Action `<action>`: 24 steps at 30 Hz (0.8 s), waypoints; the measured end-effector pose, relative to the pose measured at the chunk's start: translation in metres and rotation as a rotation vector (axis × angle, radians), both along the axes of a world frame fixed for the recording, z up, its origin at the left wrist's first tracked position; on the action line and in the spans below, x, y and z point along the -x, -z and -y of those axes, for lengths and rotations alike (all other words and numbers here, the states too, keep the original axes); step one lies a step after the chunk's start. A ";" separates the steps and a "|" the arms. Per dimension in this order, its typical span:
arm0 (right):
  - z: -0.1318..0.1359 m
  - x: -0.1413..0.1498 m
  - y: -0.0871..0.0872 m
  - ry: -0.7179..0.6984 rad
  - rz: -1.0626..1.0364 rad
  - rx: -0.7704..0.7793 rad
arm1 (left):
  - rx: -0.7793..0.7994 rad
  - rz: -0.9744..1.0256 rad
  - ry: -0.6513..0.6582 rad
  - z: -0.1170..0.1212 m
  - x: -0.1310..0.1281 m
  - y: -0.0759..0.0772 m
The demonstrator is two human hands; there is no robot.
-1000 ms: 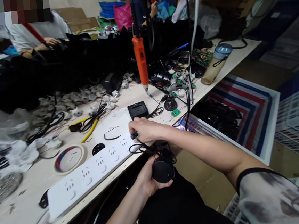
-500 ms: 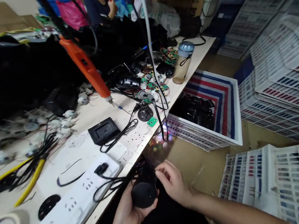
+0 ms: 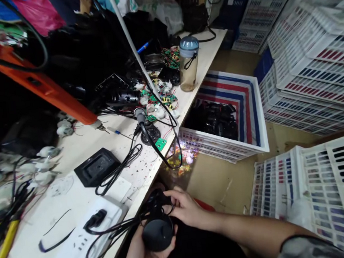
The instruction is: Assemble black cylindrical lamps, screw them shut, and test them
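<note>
My left hand [image 3: 146,249] is closed round a black device with a round, disc-shaped base [image 3: 157,232], held just off the table's front edge. The disc faces up towards me. At the device's darker far part, my right hand [image 3: 181,204] has its fingers closed; exactly what they grip there is partly hidden. A black cable [image 3: 120,226] runs from beside the device to a plug in the white power strip [image 3: 79,243]. A patch of coloured light [image 3: 182,154] falls on the floor beyond my hands.
An orange electric screwdriver [image 3: 45,90] hangs over the table, near a black rectangular block [image 3: 97,167]. Circuit boards [image 3: 160,144], motors and wires lie about a bottle [image 3: 189,65]. A lined crate [image 3: 222,152] holds black parts; stacked white crates [image 3: 314,68] stand right.
The view has shifted, so table items sit farther left. My right hand has come in against the device's far part; my left hand still holds it. The screwdriver appears larger and more slanted.
</note>
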State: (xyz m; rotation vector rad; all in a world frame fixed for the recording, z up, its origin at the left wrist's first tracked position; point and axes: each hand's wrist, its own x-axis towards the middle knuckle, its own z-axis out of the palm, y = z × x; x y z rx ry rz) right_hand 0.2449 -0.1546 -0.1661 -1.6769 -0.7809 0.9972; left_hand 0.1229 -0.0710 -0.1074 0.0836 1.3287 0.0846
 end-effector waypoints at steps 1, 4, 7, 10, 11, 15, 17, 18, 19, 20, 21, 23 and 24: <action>-0.001 0.000 0.000 -0.005 0.002 0.005 | 0.000 -0.023 0.002 0.000 0.000 0.000; -0.001 0.000 0.000 0.000 0.021 -0.012 | -0.002 -0.068 0.007 -0.001 0.000 0.000; -0.001 0.001 0.001 0.008 0.045 -0.035 | 0.014 -0.051 -0.002 -0.001 0.001 0.001; -0.002 0.001 -0.001 0.000 0.069 -0.045 | 0.022 -0.046 -0.006 -0.001 0.003 0.002; -0.002 0.000 -0.002 -0.006 0.076 -0.052 | 0.021 -0.048 -0.007 -0.001 0.003 0.002; -0.003 -0.002 -0.008 -0.039 0.083 -0.080 | -0.008 -0.066 0.007 0.001 0.001 -0.003; -0.003 -0.003 -0.010 -0.055 0.088 -0.081 | -0.032 -0.079 0.026 0.003 -0.001 -0.006; -0.003 -0.004 -0.010 -0.061 0.092 -0.080 | -0.041 -0.085 0.033 0.003 -0.003 -0.007; -0.003 -0.004 -0.010 -0.065 0.094 -0.077 | -0.049 -0.091 0.038 0.004 -0.004 -0.009; -0.003 -0.005 -0.010 -0.068 0.094 -0.074 | -0.054 -0.095 0.042 0.004 -0.005 -0.010; -0.003 -0.005 -0.009 -0.068 0.093 -0.070 | -0.061 -0.100 0.045 0.005 -0.007 -0.011; -0.004 -0.004 -0.006 -0.062 0.091 -0.061 | -0.073 -0.109 0.051 0.005 -0.008 -0.012; -0.004 -0.004 -0.005 -0.055 0.092 -0.056 | -0.076 -0.111 0.053 0.005 -0.009 -0.012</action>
